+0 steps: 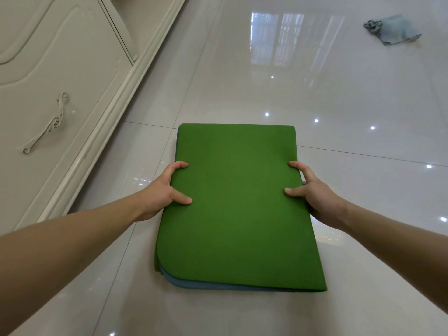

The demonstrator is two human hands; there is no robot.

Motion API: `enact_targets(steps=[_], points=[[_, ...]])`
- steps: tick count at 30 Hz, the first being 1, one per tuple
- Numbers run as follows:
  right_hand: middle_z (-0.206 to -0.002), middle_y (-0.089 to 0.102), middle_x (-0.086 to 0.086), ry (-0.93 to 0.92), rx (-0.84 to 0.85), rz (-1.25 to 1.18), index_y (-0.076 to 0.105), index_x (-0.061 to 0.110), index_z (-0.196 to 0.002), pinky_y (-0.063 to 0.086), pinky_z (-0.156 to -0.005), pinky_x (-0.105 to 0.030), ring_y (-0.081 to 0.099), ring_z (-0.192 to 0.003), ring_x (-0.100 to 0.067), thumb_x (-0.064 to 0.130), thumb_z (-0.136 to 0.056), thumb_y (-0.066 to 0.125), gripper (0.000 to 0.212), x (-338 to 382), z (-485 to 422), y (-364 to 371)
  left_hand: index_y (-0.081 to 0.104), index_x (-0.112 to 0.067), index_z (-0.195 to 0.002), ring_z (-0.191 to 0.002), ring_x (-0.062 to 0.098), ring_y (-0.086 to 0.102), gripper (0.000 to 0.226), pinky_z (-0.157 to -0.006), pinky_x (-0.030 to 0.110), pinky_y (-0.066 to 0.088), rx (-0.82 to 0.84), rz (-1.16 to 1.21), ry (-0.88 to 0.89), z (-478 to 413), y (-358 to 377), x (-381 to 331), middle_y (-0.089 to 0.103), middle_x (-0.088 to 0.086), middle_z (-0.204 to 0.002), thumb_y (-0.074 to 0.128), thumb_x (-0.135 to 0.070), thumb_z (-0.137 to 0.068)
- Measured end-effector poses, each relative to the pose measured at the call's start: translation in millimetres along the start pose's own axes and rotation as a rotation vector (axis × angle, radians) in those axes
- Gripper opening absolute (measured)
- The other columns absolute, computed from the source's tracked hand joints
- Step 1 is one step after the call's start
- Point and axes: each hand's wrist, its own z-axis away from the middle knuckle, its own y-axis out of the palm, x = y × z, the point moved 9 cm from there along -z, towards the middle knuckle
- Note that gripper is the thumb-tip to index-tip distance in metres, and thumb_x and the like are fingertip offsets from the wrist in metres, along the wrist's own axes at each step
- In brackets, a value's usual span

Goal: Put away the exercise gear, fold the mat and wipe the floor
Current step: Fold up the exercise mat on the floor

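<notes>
A green mat [237,209], folded into a thick rectangle with a blue underside showing at its near edge, lies on the glossy floor in the middle of the view. My left hand [162,190] grips its left edge, thumb on top and fingers curled over the side. My right hand [312,192] grips the right edge the same way. A crumpled light-blue cloth [392,29] lies on the floor far off at the upper right.
A cream cabinet [55,76] with carved doors and an ornate handle [46,124] runs along the left, its base moulding close to the mat's left side. Shiny pale floor tiles [315,88] stretch ahead and to the right.
</notes>
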Motion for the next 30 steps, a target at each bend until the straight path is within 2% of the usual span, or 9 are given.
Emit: enact_targets(steps=[3, 6, 8, 12, 17, 26, 30], points=[[-0.111, 0.066, -0.007, -0.003, 0.012, 0.050, 0.040, 0.040, -0.136, 0.059, -0.070, -0.034, 0.072, -0.086, -0.027, -0.008, -0.090, 0.055, 0.069, -0.7, 1.5, -0.6, 0.041, -0.037, -0.138, -0.106, 0.031, 0.066, 0.092, -0.085, 0.045, 0.059, 0.011, -0.031, 0.002, 1.0, 2.1, 1.7, 0.058, 0.006, -0.125, 0.071, 0.021, -0.073], [-0.123, 0.062, 0.000, -0.014, 0.030, 0.101, 0.038, 0.045, -0.137, 0.056, -0.088, -0.043, 0.070, -0.099, -0.025, -0.005, -0.089, 0.060, 0.073, -3.7, 0.4, -1.4, 0.042, -0.037, -0.137, -0.104, 0.030, 0.067, 0.092, -0.083, 0.045, 0.060, -0.004, -0.025, 0.010, 0.8, 0.5, 0.9, 0.059, 0.007, -0.124, 0.071, 0.022, -0.072], [-0.125, 0.059, 0.001, -0.032, 0.029, 0.135, 0.037, 0.047, -0.137, 0.054, -0.093, -0.046, 0.068, -0.103, -0.025, -0.003, -0.087, 0.064, 0.075, -3.2, 0.2, -2.4, 0.042, -0.036, -0.137, -0.104, 0.031, 0.067, 0.092, -0.083, 0.045, 0.060, -0.011, -0.020, 0.013, -0.3, -1.0, 1.3, 0.059, 0.008, -0.124, 0.071, 0.022, -0.071], [-0.123, 0.054, 0.002, -0.095, -0.030, 0.185, 0.037, 0.046, -0.137, 0.056, -0.089, -0.039, 0.066, -0.104, -0.021, -0.003, -0.086, 0.066, 0.077, 0.9, 2.5, -4.3, 0.044, -0.038, -0.134, -0.104, 0.030, 0.068, 0.093, -0.081, 0.044, 0.060, -0.032, -0.028, 0.021, -2.5, -2.8, 3.2, 0.059, 0.007, -0.125, 0.072, 0.022, -0.070], [-0.122, 0.055, 0.007, -0.138, -0.061, 0.212, 0.037, 0.046, -0.137, 0.057, -0.087, -0.039, 0.066, -0.103, -0.020, -0.004, -0.086, 0.066, 0.077, 4.1, 5.8, -3.2, 0.044, -0.040, -0.133, -0.105, 0.028, 0.066, 0.092, -0.078, 0.040, 0.061, -0.056, -0.055, 0.040, 0.3, -3.9, 2.4, 0.057, 0.003, -0.126, 0.074, 0.020, -0.070], [-0.123, 0.052, 0.016, -0.176, -0.106, 0.267, 0.034, 0.044, -0.140, 0.058, -0.085, -0.037, 0.067, -0.099, -0.013, -0.006, -0.086, 0.065, 0.079, 27.7, 26.7, 3.3, 0.042, -0.041, -0.131, -0.107, 0.022, 0.064, 0.092, -0.085, 0.041, 0.060, -0.115, -0.075, 0.112, 34.8, -7.2, -23.9, 0.053, -0.004, -0.128, 0.079, 0.016, -0.069], [-0.121, 0.052, 0.019, -0.168, -0.130, 0.308, 0.033, 0.047, -0.140, 0.057, -0.087, -0.037, 0.065, -0.103, -0.013, -0.003, -0.086, 0.065, 0.080, 47.8, 52.2, 6.6, 0.043, -0.042, -0.132, -0.105, 0.014, 0.062, 0.090, -0.076, 0.027, 0.059, -0.155, -0.089, 0.125, 69.3, -6.0, -42.4, 0.052, -0.012, -0.126, 0.078, 0.014, -0.072]])
